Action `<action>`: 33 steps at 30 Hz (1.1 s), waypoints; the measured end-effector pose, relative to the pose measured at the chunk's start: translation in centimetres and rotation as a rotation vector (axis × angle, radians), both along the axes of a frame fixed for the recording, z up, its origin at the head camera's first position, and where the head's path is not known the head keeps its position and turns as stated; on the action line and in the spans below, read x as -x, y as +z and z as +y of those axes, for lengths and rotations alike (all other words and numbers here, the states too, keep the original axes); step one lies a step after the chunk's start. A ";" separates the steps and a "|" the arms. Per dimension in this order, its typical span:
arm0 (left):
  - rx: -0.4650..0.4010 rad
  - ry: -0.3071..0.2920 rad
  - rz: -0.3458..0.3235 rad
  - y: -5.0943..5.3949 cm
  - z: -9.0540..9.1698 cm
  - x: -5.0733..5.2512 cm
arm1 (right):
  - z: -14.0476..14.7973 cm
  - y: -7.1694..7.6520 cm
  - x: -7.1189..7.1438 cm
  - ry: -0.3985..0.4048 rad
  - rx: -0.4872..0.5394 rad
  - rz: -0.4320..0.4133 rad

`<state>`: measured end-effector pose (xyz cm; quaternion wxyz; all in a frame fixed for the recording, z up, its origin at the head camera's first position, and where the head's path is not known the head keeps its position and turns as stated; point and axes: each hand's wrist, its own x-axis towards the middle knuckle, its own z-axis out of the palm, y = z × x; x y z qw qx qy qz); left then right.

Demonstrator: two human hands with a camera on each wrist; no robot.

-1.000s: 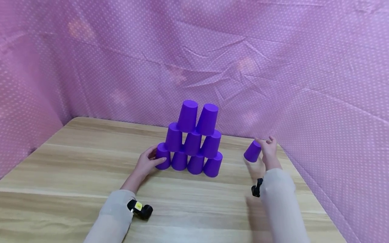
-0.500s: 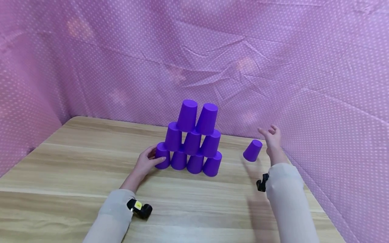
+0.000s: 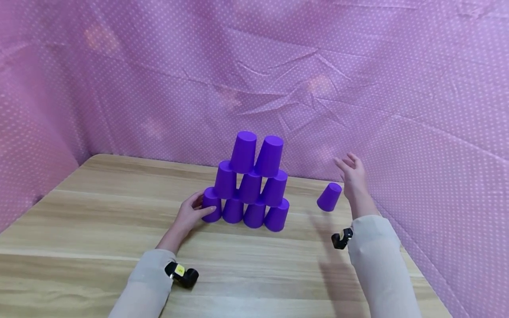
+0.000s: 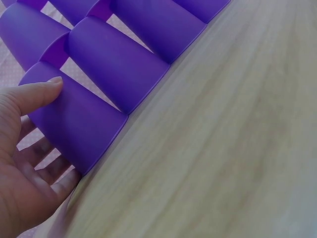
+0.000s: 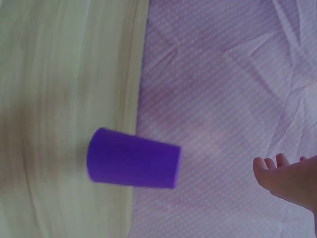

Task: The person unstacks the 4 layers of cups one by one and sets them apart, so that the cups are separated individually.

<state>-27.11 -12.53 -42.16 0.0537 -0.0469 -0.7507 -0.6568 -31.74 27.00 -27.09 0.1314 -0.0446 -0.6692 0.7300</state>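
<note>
Purple upside-down cups stand stacked in three tiers on the table, with two cups (image 3: 244,152) (image 3: 269,157) on top, three in the middle and several at the bottom. My left hand (image 3: 191,214) rests around the bottom-left cup (image 3: 212,204), thumb on its front; in the left wrist view the hand (image 4: 25,163) has its fingers behind that cup (image 4: 74,119). One lone cup (image 3: 329,197) stands upside down to the right of the stack. My right hand (image 3: 353,176) hovers above and right of it, touching nothing; the right wrist view shows a gap between hand (image 5: 290,178) and cup (image 5: 133,158).
The wooden table (image 3: 99,212) ends at a back edge behind the stack. Pink dotted cloth (image 3: 179,79) hangs behind the table and along both sides. Black cameras sit on both wrists.
My right hand has let go of the lone cup and risen above it, moving first right and then slightly back left. The left hand and the stack hold their places.
</note>
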 end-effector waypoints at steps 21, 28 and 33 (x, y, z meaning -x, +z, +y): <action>-0.002 -0.013 0.008 0.2 -0.4 0.4 | -6.3 0.5 -0.9 0.300 -0.034 0.191; -0.004 -0.018 -0.011 0.2 -0.4 0.5 | -8.3 0.3 -0.9 0.322 -0.071 0.191; -0.006 -0.017 -0.006 0.1 -0.4 0.7 | -9.9 0.4 -0.9 0.360 -0.114 0.222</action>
